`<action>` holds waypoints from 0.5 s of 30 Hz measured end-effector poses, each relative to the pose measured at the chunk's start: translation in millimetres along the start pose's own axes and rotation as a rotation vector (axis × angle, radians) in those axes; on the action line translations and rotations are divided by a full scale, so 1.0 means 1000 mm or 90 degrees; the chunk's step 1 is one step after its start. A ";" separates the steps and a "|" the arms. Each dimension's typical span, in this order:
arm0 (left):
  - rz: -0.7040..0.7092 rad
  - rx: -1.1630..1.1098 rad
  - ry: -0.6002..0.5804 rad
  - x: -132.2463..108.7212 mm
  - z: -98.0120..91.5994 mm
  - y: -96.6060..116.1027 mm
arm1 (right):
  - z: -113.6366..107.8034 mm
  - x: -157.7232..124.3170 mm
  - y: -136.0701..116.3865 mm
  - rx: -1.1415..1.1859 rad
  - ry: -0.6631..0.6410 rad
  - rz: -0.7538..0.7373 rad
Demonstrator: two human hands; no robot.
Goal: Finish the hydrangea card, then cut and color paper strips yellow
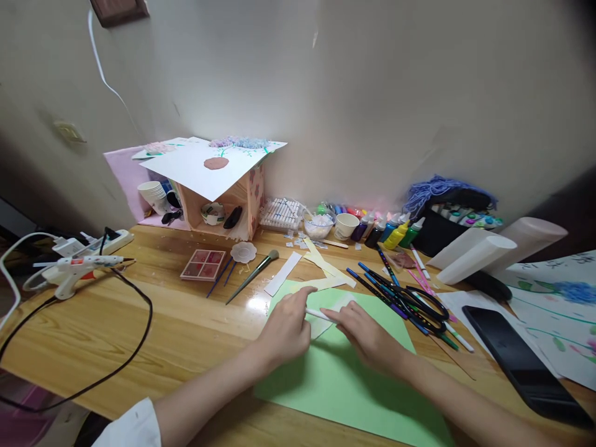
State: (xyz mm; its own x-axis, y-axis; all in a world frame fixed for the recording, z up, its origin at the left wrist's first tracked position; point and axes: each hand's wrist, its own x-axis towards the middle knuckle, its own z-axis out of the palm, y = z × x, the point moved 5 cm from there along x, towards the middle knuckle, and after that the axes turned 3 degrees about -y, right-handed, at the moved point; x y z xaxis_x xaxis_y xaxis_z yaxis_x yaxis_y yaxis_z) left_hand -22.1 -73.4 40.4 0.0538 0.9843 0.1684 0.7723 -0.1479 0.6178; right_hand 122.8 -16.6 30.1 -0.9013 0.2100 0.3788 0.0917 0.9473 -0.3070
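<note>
My left hand [286, 326] and my right hand [365, 335] meet over a green paper sheet [344, 379] lying on the wooden table [139, 335]. Between them they pinch a thin white rolled strip of paper [319, 315], the left hand at one end, the right at the other. Both hands have their fingers curled. A pale paper scrap [326, 320] lies under the strip on the green sheet.
Coloured pens and black scissors [419, 304] lie right of the hands, with a dark phone [521, 363] further right. A glue gun [79, 270] and its black cable sit at left. Paint bottles [391, 233], cups, a makeup palette [203, 264], a brush [254, 275] and a wooden box [228, 205] line the back.
</note>
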 end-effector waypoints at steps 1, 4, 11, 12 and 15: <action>0.005 0.006 0.019 0.006 -0.008 -0.006 | -0.003 0.010 0.009 0.017 0.001 0.023; -0.055 0.128 0.131 0.027 -0.044 -0.040 | -0.005 0.042 0.041 0.045 0.015 0.135; -0.336 0.288 0.215 0.042 -0.106 -0.135 | 0.011 0.085 0.083 0.020 0.045 0.266; -0.326 0.307 0.189 0.044 -0.107 -0.140 | 0.006 0.083 0.090 0.011 0.059 0.283; -0.371 0.364 0.137 0.048 -0.106 -0.153 | -0.029 0.060 0.125 -0.031 0.150 0.381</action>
State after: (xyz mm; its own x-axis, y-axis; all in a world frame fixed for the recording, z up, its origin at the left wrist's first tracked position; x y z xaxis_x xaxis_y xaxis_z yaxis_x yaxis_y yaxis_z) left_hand -204.5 -13.9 35.3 -0.5290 0.8399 0.1213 0.8441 0.5060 0.1772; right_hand 92.2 121.2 40.3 -0.5719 0.7474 0.3381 0.5733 0.6589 -0.4870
